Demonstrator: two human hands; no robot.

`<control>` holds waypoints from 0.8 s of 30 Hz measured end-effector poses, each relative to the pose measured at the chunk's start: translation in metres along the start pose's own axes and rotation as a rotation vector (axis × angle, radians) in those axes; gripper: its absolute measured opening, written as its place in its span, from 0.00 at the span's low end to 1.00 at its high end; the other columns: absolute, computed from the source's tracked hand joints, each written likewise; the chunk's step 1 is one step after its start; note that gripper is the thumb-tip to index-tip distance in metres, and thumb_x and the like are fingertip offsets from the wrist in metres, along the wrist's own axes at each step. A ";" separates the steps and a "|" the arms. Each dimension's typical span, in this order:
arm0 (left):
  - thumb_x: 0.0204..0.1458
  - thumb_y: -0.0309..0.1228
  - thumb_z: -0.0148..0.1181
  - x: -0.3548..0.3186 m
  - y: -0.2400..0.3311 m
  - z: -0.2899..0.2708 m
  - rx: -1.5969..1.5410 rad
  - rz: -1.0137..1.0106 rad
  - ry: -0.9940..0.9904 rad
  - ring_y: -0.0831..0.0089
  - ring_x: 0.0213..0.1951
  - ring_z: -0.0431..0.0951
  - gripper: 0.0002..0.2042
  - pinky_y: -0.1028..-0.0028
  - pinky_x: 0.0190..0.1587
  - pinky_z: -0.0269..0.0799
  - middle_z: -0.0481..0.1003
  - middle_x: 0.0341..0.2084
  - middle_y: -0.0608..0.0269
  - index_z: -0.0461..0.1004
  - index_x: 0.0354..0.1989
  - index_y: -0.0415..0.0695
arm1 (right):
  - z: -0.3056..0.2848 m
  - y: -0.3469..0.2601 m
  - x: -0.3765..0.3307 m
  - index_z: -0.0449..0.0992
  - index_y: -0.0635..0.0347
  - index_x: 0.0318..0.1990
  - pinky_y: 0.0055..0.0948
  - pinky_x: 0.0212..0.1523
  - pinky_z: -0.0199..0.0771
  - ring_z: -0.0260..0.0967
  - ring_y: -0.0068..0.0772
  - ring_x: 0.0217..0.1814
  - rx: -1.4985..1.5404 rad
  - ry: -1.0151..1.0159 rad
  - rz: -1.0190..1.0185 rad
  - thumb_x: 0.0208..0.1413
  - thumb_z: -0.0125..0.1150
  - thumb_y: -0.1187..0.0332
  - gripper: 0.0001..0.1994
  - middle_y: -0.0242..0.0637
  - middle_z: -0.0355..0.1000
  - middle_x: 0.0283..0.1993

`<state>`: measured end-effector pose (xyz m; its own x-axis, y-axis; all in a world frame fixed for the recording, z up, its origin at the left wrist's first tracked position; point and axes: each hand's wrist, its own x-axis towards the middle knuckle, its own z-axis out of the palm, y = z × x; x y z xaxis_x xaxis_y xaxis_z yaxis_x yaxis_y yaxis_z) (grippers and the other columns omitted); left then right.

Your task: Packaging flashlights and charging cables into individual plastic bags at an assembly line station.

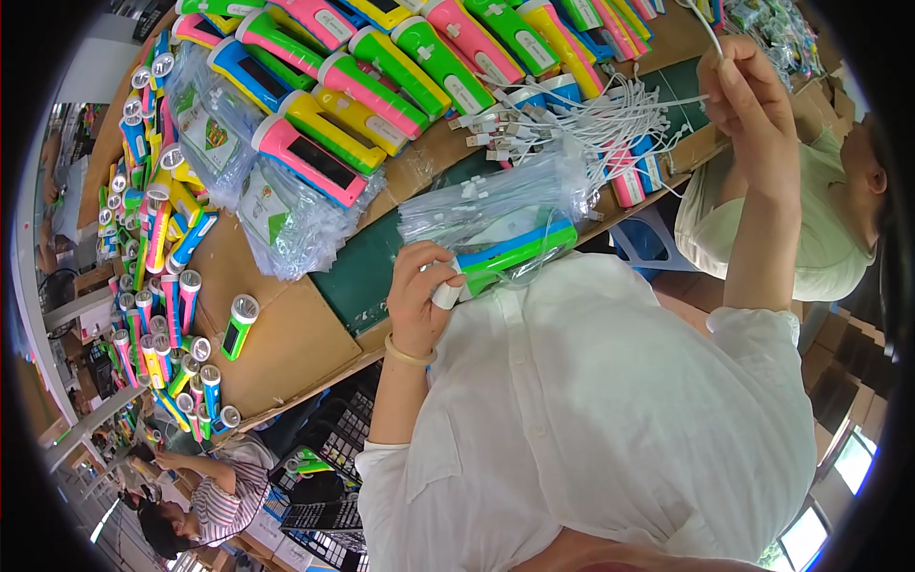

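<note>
My left hand (419, 296) is closed around the white end of a green and blue flashlight (519, 259), close against my white shirt. Most of that flashlight lies in or under a clear plastic bag; which of the two I cannot tell. Raised at the far right, my right hand (753, 110) pinches a white USB cable (710, 29) between thumb and fingers. Beside it on the table is a tangled heap of white USB cables (610, 119) with metal plugs. A stack of clear bags (496, 195) lies just beyond the held flashlight.
Rows of colourful flashlights (381, 81) cover the far table. More flashlights with clear lenses (157, 324) crowd the left, and one green flashlight (239, 326) stands apart on cardboard (286, 367). Bagged printed cards (286, 219) lie between. Co-workers sit at right (820, 210) and lower left (224, 486).
</note>
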<state>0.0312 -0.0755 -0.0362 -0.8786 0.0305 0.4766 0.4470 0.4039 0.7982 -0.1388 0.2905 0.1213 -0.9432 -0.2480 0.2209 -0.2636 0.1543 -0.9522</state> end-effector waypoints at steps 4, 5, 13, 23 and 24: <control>0.45 0.22 0.71 -0.006 -0.001 0.001 0.007 -0.013 0.024 0.56 0.43 0.76 0.10 0.63 0.46 0.73 0.76 0.39 0.57 0.75 0.33 0.42 | 0.052 -0.016 0.002 0.71 0.63 0.46 0.18 0.26 0.58 0.56 0.12 0.27 0.410 -0.353 -0.141 0.69 0.53 0.67 0.08 0.27 0.66 0.33; 0.45 0.22 0.71 -0.006 -0.001 0.001 0.009 -0.015 0.024 0.56 0.43 0.76 0.10 0.63 0.46 0.73 0.76 0.39 0.57 0.75 0.33 0.42 | 0.060 -0.013 0.000 0.70 0.64 0.45 0.18 0.27 0.58 0.57 0.13 0.27 0.448 -0.409 -0.094 0.68 0.53 0.68 0.08 0.29 0.67 0.33; 0.46 0.25 0.71 -0.010 0.000 0.000 0.018 0.004 0.018 0.55 0.44 0.76 0.10 0.62 0.47 0.74 0.77 0.41 0.57 0.75 0.34 0.42 | 0.092 0.028 -0.025 0.71 0.62 0.32 0.20 0.29 0.61 0.61 0.15 0.30 0.014 -0.644 0.351 0.56 0.59 0.73 0.04 0.27 0.66 0.30; 0.47 0.22 0.70 -0.024 0.000 -0.008 0.073 -0.132 -0.016 0.53 0.47 0.77 0.11 0.63 0.50 0.75 0.77 0.44 0.56 0.75 0.37 0.43 | 0.103 0.012 -0.019 0.72 0.66 0.28 0.25 0.25 0.62 0.64 0.25 0.27 -0.183 -0.949 0.161 0.49 0.60 0.75 0.04 0.34 0.69 0.27; 0.48 0.21 0.69 -0.026 0.001 -0.009 0.069 -0.156 -0.020 0.53 0.48 0.77 0.11 0.63 0.51 0.74 0.77 0.45 0.55 0.75 0.38 0.42 | 0.103 0.009 -0.019 0.72 0.66 0.28 0.26 0.25 0.62 0.64 0.26 0.27 -0.159 -0.945 0.140 0.48 0.61 0.75 0.04 0.34 0.68 0.27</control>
<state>0.0559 -0.0845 -0.0446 -0.9399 -0.0195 0.3408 0.2928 0.4669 0.8344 -0.1025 0.1977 0.0867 -0.4346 -0.8736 -0.2191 -0.2510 0.3511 -0.9021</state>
